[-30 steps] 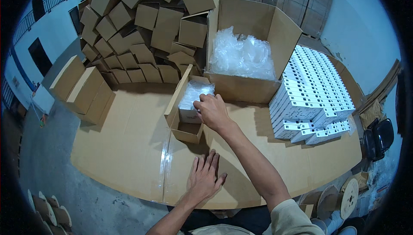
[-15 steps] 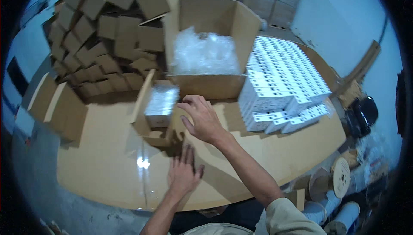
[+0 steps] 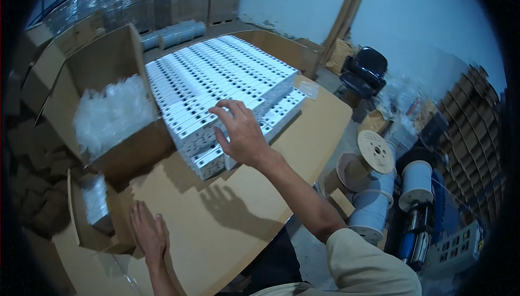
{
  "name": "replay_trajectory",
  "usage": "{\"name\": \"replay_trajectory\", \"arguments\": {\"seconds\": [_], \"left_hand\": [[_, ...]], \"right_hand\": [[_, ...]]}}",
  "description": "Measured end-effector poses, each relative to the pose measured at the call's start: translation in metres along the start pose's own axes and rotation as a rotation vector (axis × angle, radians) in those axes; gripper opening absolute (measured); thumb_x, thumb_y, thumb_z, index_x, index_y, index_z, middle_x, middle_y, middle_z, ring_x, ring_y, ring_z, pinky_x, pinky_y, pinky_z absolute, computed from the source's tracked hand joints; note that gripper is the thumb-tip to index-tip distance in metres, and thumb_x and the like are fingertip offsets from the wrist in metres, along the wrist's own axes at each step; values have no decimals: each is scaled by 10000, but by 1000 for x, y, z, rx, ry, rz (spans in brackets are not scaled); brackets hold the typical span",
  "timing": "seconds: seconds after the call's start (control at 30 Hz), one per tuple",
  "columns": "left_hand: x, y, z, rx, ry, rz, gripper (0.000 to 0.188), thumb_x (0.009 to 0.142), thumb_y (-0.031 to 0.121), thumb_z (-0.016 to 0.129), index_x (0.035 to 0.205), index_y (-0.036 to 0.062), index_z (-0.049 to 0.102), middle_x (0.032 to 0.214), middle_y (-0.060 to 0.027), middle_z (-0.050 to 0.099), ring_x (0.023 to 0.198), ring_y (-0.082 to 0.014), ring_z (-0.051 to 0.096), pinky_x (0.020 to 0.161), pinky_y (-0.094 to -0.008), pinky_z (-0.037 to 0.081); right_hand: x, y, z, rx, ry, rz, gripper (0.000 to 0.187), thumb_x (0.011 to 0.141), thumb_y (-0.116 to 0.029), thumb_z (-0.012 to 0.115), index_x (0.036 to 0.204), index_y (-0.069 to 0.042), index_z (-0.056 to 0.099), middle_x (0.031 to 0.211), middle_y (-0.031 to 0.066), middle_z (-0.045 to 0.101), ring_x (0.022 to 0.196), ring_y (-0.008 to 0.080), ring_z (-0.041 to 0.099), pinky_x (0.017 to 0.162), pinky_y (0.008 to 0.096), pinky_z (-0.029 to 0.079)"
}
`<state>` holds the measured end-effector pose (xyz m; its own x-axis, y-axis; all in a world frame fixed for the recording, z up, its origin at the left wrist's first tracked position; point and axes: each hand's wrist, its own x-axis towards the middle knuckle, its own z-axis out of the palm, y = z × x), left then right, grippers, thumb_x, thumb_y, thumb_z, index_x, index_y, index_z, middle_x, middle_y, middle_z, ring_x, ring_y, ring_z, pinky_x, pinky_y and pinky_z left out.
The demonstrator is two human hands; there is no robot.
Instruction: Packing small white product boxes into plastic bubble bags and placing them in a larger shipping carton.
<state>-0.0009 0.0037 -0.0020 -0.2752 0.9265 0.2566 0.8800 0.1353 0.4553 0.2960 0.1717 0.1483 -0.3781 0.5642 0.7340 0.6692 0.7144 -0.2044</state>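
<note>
Single head-worn view, looking down on table (image 3: 303, 150).

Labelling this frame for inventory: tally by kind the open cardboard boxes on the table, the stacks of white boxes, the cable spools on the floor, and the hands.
Open cardboard boxes: 2 (large box with clear bags, small box)
Stack of white boxes: 1
Cable spools: 4 in clear view, e.g.
Hands: 2 (left hand, right hand)
Total: 9

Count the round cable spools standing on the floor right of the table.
3: a wooden-flanged spool nearest the table, a white-wound spool right of it, another white spool below; more may be hidden.
</note>
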Motion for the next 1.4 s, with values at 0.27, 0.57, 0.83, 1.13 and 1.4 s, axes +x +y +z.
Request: {"name": "replay_trajectory", "arguments": {"seconds": [0.27, 0.57, 0.83, 1.13, 1.4], "left_hand": [[19, -18, 8, 0, -13, 34, 528, 991, 207, 538, 1463, 4, 419, 1533, -215, 369, 1450, -383, 281, 1208, -494, 201], [21, -23, 10, 6, -25, 42, 521, 992, 210, 538, 1452, -6, 425, 1524, -221, 372, 1439, -391, 297, 1201, -492, 216], [19, -16, 4, -29, -23, 5, 528, 960, 154, 565, 1444, -10, 430, 1516, -219, 385, 1437, -397, 300, 1200, -485, 224], [18, -18, 8, -110, 34, 2, 476, 943, 121, 604, 1388, -1, 490, 1482, -216, 420, 1405, -390, 348, 1178, -476, 273], [22, 4, -9, -457, 174, 17, 278, 916, 45, 613, 1193, 15, 621, 1278, -160, 563, 1187, -319, 554, 962, -385, 483]], "right_hand": [[-34, 100, -18, -169, 34, 160, 451, 802, 2, 682, 1239, -59, 583, 1247, 157, 552, 1173, 342, 540, 1001, 444, 465], [-50, 119, -11, -168, -1, 196, 488, 768, 41, 691, 1224, -82, 568, 1296, 161, 527, 1201, 378, 527, 988, 466, 476], [-64, 121, -20, 18, -97, 368, 505, 725, 126, 652, 1175, -90, 574, 1233, 128, 579, 1146, 358, 589, 961, 436, 501], [-77, 105, -36, -27, 30, 248, 375, 737, 118, 664, 1059, -74, 654, 1139, 116, 617, 1077, 336, 619, 892, 410, 514], [-48, 6, -32, 95, -134, 168, 365, 755, 105, 677, 1081, -58, 654, 1107, 113, 617, 1040, 317, 629, 833, 396, 522]]}}
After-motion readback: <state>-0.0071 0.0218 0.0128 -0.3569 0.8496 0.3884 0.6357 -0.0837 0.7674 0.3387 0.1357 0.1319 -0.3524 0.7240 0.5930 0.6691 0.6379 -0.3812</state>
